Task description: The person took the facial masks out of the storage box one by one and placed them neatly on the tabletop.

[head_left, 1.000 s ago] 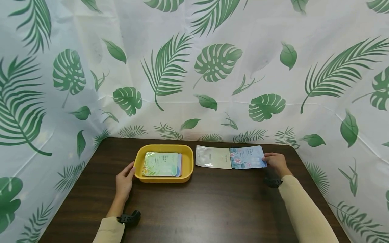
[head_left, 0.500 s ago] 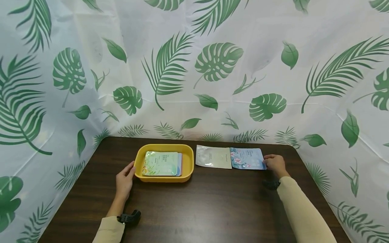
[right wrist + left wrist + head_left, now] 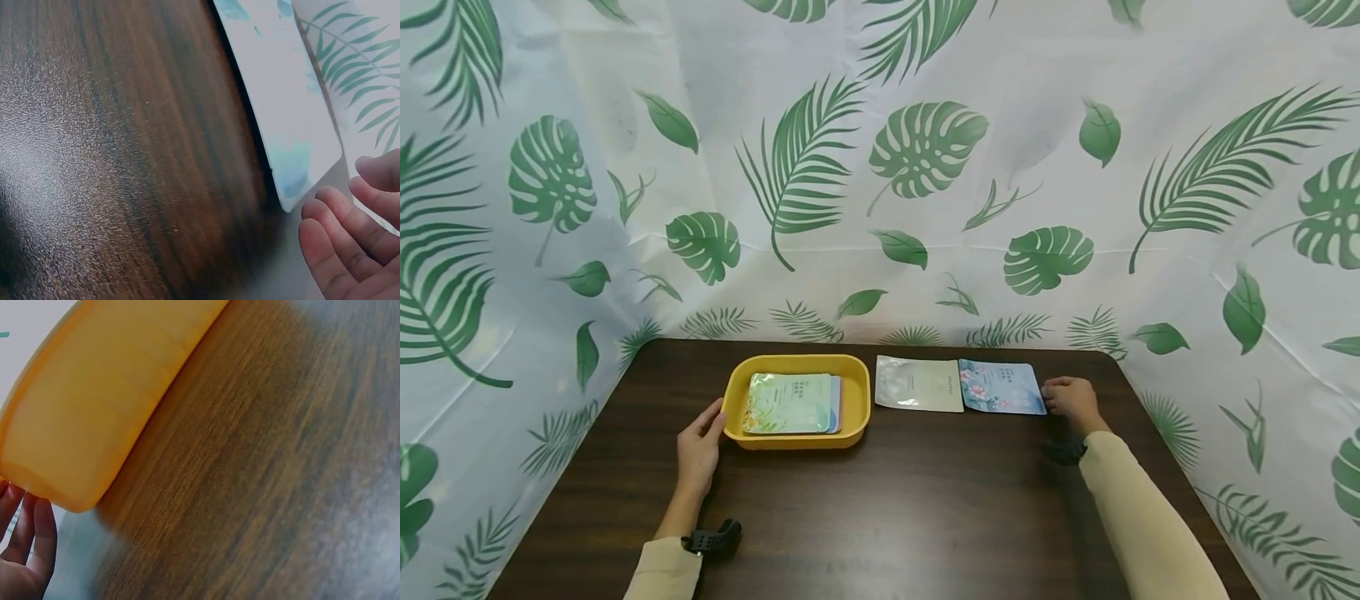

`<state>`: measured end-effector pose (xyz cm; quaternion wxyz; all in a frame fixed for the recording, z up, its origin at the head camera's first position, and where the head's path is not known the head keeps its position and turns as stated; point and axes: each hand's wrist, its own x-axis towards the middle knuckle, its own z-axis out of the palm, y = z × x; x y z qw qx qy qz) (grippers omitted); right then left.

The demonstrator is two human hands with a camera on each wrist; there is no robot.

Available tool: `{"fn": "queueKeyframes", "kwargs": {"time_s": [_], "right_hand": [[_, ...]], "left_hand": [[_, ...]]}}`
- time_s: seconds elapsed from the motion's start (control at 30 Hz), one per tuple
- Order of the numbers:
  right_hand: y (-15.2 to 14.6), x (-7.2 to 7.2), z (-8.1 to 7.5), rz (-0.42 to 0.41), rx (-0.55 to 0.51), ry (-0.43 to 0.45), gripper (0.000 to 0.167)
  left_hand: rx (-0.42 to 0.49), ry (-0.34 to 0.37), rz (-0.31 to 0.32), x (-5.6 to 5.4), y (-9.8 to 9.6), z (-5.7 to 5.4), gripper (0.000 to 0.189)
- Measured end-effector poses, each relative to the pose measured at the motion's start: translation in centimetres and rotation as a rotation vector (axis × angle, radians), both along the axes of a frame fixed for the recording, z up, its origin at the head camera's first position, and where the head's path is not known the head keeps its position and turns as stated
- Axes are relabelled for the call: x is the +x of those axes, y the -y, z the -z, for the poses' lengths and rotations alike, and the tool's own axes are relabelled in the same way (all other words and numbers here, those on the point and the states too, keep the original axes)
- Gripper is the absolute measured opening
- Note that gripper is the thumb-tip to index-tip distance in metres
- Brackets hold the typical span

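Observation:
In the head view, a yellow plastic tray (image 3: 797,443) holds a small stack of flat sachets, a light green one (image 3: 790,404) on top. My left hand (image 3: 697,446) touches the tray's left end; in the left wrist view, its fingertips (image 3: 45,509) meet the tray's wall (image 3: 81,425). To the tray's right, a pale beige sachet (image 3: 917,384) and a blue floral sachet (image 3: 1002,387) lie edge to edge on the table. My right hand (image 3: 1072,402) is at the blue sachet's right edge; in the right wrist view, its fingers are loosely bent and hold nothing, beside the sachet's end (image 3: 281,112).
The dark wooden table (image 3: 880,517) has rounded back corners. A white curtain with green leaf prints (image 3: 925,275) hangs right behind it and along both sides. Each wrist wears a black band (image 3: 711,540).
My right hand has let go of the blue sachet, which now lies beside the beige one. The left hand stays at the tray. The head view has shifted slightly.

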<state>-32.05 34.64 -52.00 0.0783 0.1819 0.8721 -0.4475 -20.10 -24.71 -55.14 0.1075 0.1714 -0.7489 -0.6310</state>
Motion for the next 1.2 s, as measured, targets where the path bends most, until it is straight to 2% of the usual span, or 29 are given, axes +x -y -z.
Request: {"fn": "queueKeyframes", "kwargs": {"time_s": [0.17, 0.33, 0.5, 0.83, 1.2], "right_hand": [[0.4, 0.4, -1.0, -0.001, -0.006, -0.025, 0.039], [1.3, 0.5, -1.9, -0.08, -0.024, -0.038, 0.043], [2.6, 0.6, -2.2, -0.146, -0.097, -0.036, 0.046], [6.7, 0.8, -3.1, -0.151, -0.247, -0.047, 0.048], [11.4, 0.7, -5.0, -0.214, -0.282, -0.079, 0.044]], "left_hand": [[-0.001, -0.002, -0.007, 0.0, -0.1, 0.1, 0.046], [-0.015, 0.002, -0.002, 0.0, 0.0, 0.1, 0.048], [0.002, 0.015, 0.005, 0.1, -0.1, 0.1, 0.048], [0.012, 0.005, -0.003, -0.1, -0.2, 0.0, 0.048], [0.025, -0.007, 0.005, -0.1, -0.2, 0.0, 0.046]]}}
